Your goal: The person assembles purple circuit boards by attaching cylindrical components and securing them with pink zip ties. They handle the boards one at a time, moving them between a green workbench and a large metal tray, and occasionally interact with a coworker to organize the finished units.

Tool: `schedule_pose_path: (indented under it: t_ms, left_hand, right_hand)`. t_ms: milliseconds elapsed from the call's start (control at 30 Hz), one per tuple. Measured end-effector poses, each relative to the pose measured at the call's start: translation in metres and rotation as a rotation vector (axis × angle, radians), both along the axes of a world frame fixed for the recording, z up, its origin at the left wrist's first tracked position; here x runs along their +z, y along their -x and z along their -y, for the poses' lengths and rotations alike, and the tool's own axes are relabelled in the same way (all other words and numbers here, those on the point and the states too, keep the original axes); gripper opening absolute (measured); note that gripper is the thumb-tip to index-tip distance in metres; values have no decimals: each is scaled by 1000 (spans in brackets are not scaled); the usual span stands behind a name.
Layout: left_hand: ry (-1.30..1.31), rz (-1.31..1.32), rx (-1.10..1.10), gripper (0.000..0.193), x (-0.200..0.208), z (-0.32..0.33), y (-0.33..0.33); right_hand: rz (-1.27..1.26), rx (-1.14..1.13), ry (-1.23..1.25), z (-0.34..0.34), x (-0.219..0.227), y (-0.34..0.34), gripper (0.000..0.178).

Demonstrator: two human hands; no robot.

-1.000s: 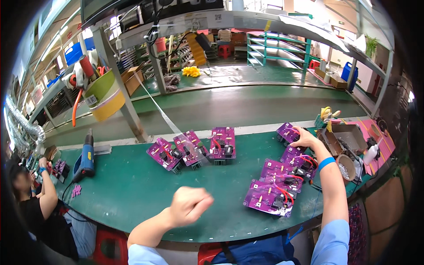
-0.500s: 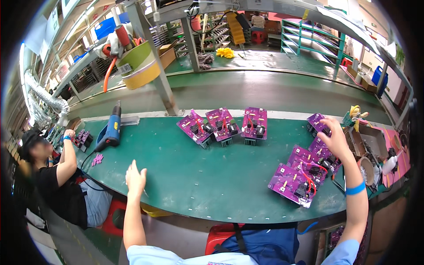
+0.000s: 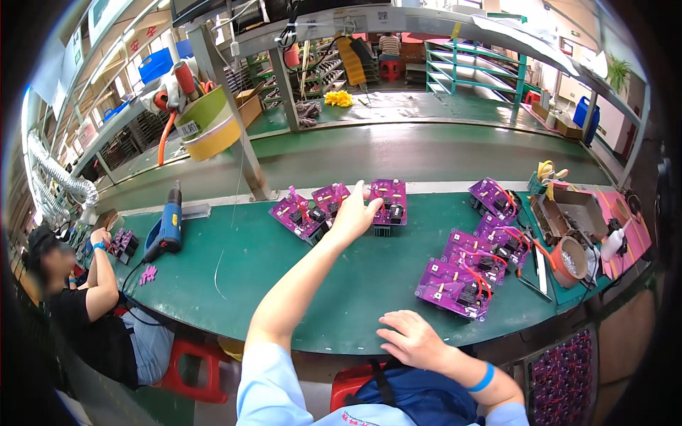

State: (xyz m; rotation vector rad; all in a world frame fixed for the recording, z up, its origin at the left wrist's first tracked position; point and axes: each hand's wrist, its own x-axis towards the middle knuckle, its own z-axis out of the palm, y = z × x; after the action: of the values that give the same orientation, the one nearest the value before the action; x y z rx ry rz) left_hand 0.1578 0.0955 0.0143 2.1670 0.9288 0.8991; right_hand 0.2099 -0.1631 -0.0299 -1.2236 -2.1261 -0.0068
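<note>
Three purple circuit boards with black parts and finned heat sinks stand at the back middle of the green table: a left board point(image 3: 298, 215), a middle board point(image 3: 328, 197) and a right board point(image 3: 390, 193). My left hand point(image 3: 353, 215) reaches over them, thumb and fingers apart, partly hiding the middle board and close to the right one. Whether it touches either cannot be made out. Near the front edge, my right hand point(image 3: 415, 342) is open and holds nothing. To its right is a cluster of purple boards with red wires point(image 3: 452, 290), and another board point(image 3: 491, 197) stands behind them.
A blue heat gun point(image 3: 169, 226) lies at the left by small purple pieces point(image 3: 148, 275). At right are tweezers point(image 3: 533, 287), a round tub point(image 3: 568, 260) and a cardboard box point(image 3: 558, 216). A co-worker point(image 3: 89, 305) sits at left. A post point(image 3: 250, 167) rises behind the table.
My left hand has gone from the table's left front to the back middle boards. My right hand has left the far right boards and come back to the front edge. The view has shifted.
</note>
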Motion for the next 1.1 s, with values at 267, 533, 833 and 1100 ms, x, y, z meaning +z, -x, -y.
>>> schedule_pose_path:
  t_ms: [267, 533, 833, 1100]
  left_hand:
    - [-64, 119, -104, 22, 21, -4, -22]
    - [197, 168, -171, 22, 75, 82, 86]
    - [-238, 42, -136, 9, 45, 110, 133]
    - [-31, -193, -437, 28, 43, 91, 117]
  right_hand:
    - [-233, -185, 99, -5, -37, 2, 26]
    - [-270, -183, 80, 0, -41, -1, 23]
    - [-391, -193, 58, -2, -35, 3, 18]
    - [-483, -228, 105, 0, -36, 0, 15]
